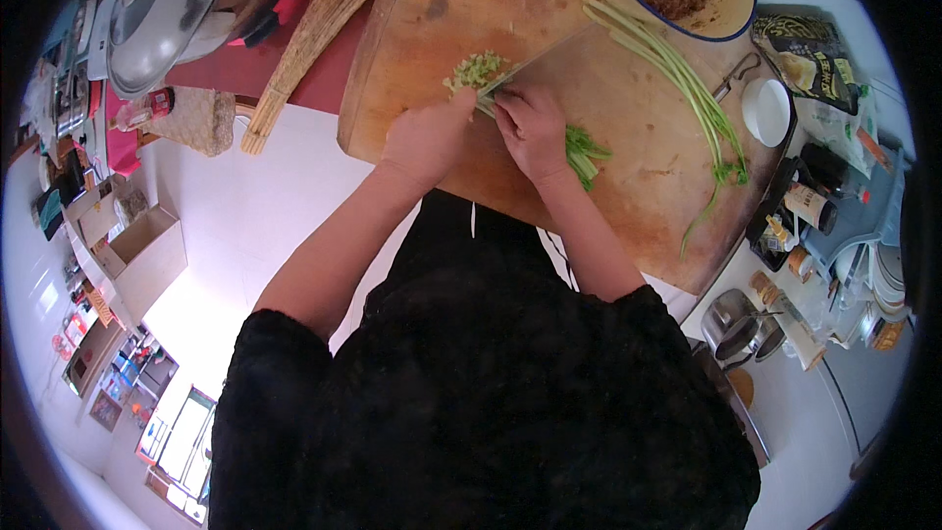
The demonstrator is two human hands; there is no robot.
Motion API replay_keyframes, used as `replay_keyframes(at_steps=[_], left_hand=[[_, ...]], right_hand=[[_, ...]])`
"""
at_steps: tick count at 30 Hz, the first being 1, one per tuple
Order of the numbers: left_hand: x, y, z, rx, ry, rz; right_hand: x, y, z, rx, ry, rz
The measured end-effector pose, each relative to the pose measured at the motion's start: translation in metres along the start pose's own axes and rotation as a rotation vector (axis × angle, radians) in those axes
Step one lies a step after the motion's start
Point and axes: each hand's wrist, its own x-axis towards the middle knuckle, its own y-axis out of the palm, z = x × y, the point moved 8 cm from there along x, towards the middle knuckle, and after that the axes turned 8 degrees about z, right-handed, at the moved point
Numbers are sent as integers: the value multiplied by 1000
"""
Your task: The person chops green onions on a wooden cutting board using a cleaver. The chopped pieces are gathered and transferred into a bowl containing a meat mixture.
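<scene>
My left hand (430, 136) is closed around the handle end of a broad kitchen knife (553, 55), its blade slanting up and right over the wooden cutting board (633, 213). With bent fingers, my right hand (531, 129) holds cut green stalks, likely celery (583, 154), beside the blade; their leafy ends stick out to its right. Beyond the left hand lies a small heap of chopped stalk (478, 70). Longer whole stalks (681, 77) lie across the board's right side. The handle itself is hidden by my fingers.
An enamel basin (739, 11) of brown minced filling stands at the board's far right. Near it are a white bowl (765, 112), a metal peeler-like tool (734, 77) and bottles (809, 206). A bundled straw brush (324, 37) and a lidded pan (173, 11) lie left.
</scene>
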Motion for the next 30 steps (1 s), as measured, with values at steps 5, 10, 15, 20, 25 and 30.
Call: replay_keyframes(at_steps=[5, 10, 15, 20, 25, 30], left_hand=[[-32, -19, 1, 29, 58, -17], [-46, -13, 1, 29, -12, 47], [-5, -2, -4, -15, 28, -16], [-4, -10, 8, -53, 30, -106], [-44, -17, -3, 42, 15, 73], [-20, 2, -3, -9, 39, -15]], right_hand=[[-5, 3, -8, 10, 36, 28], [-8, 9, -15, 101, 84, 22], [-2, -1, 2, -2, 2, 10], [2, -3, 2, -10, -28, 1], [-6, -1, -6, 33, 24, -15], [-8, -1, 1, 7, -2, -7]])
